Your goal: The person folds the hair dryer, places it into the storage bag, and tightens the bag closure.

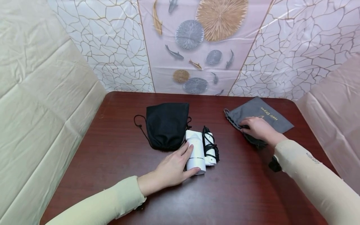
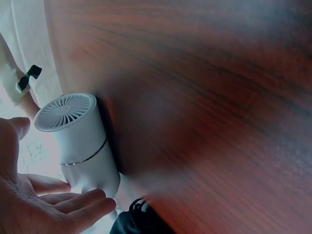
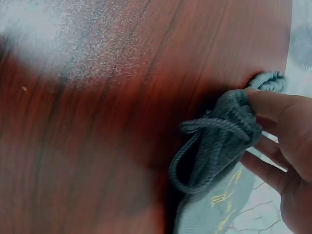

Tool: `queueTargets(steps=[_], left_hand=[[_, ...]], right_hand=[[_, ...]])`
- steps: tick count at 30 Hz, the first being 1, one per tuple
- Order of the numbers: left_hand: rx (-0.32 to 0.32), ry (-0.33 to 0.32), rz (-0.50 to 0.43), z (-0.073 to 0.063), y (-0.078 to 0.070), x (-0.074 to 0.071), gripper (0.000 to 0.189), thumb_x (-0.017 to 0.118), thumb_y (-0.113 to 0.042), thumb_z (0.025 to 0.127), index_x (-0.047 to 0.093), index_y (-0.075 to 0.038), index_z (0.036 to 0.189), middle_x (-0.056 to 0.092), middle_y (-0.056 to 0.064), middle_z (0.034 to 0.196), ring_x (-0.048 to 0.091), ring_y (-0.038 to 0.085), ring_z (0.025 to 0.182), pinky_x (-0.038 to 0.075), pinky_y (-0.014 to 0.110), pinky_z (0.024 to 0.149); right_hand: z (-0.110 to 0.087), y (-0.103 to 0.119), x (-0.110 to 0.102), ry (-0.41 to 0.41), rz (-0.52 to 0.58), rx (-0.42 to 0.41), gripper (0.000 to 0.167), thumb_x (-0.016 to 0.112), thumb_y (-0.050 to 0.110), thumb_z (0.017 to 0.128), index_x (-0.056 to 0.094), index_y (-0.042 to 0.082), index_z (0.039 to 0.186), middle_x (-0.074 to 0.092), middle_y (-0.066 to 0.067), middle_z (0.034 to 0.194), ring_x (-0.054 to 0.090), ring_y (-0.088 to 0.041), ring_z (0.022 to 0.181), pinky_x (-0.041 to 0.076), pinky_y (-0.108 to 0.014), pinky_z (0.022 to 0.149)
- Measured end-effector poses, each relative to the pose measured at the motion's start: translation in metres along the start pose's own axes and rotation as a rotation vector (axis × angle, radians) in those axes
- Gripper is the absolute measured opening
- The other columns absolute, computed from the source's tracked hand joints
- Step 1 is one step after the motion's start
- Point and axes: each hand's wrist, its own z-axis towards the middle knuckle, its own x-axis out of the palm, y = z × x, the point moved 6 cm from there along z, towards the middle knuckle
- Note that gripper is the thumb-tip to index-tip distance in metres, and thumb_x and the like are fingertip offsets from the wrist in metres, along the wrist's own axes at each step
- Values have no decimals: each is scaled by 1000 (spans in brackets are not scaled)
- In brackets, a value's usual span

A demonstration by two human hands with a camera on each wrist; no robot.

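A white hair dryer lies folded on the table, a black cord wound round its handle. My left hand rests against the dryer's barrel with relaxed fingers; in the left wrist view its vented end faces up beside the thumb. On the right, a grey drawstring bag printed "Hair Dryer" lies flat. The gathered mouth of that bag is pinched between thumb and fingers of my right hand. A loop of its drawcord hangs out in the right wrist view.
A black drawstring bag lies just left of the dryer, its cords spread on the dark red table. Patterned cloth stands behind the table's back edge, and plain cloth hangs along the left side.
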Motion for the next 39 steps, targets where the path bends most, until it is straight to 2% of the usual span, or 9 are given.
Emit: queueTargets(steps=[8, 14, 18, 22, 24, 27, 34, 36, 39], left_hand=[[13, 8, 8, 6, 4, 0, 85, 65, -58, 102, 44, -1, 161, 41, 23, 167, 54, 35, 145, 52, 46, 112], [26, -21, 25, 13, 4, 1, 89, 68, -62, 98, 46, -2, 160, 43, 23, 165, 56, 34, 142, 53, 45, 110], [19, -25, 38, 17, 5, 1, 91, 69, -63, 97, 46, -3, 161, 43, 23, 165, 57, 34, 142, 54, 45, 110], [19, -19, 47, 22, 7, 0, 92, 68, -64, 97, 45, -3, 161, 43, 23, 165, 56, 34, 143, 53, 44, 110], [19, -14, 48, 25, 8, 0, 92, 67, -65, 98, 44, -3, 162, 42, 23, 165, 55, 34, 144, 53, 44, 111], [11, -3, 40, 28, 10, 0, 93, 67, -65, 98, 42, -3, 163, 41, 23, 166, 53, 34, 145, 52, 45, 112], [12, -28, 53, 28, 6, -3, 97, 69, -65, 96, 40, -1, 163, 41, 25, 166, 51, 33, 147, 50, 43, 115], [31, -52, 70, 26, 2, -3, 97, 71, -64, 96, 41, 0, 162, 42, 26, 165, 52, 34, 147, 50, 42, 115], [55, -88, 92, 24, -5, -1, 97, 73, -62, 95, 42, 2, 161, 43, 27, 164, 51, 35, 147, 49, 42, 115]], right_hand=[[-6, -10, -7, -128, 54, 38, 16, 73, 5, 98, 81, -2, 111, 78, -23, 112, 74, -44, 105, 56, -64, 92], [-16, -11, -31, -279, 55, 45, 15, 74, 4, 98, 81, 1, 111, 80, -20, 103, 76, -37, 86, 58, -57, 73], [-23, -12, -49, -355, 69, 78, 17, 75, 4, 98, 81, 1, 114, 80, -20, 103, 70, -25, 69, 52, -43, 62], [-27, -14, -64, -385, 79, 130, 19, 74, 8, 100, 80, 1, 116, 80, -21, 102, 54, -11, 57, 43, -32, 56], [-29, -13, -70, -400, 82, 146, 19, 74, 9, 100, 80, 2, 116, 80, -21, 102, 47, -9, 56, 40, -31, 56], [-28, -11, -76, -416, 90, 157, 18, 74, 10, 100, 81, 3, 115, 80, -20, 102, 47, -11, 57, 39, -32, 57], [-26, -4, -90, -434, 100, 148, 16, 73, 12, 100, 81, 5, 113, 80, -17, 100, 69, -28, 74, 48, -38, 63], [-25, -4, -93, -438, 96, 144, 16, 74, 12, 100, 82, 6, 113, 80, -17, 99, 71, -29, 78, 49, -39, 64], [-25, -3, -95, -435, 89, 135, 17, 74, 12, 100, 82, 7, 113, 81, -16, 99, 70, -25, 75, 49, -36, 62]])
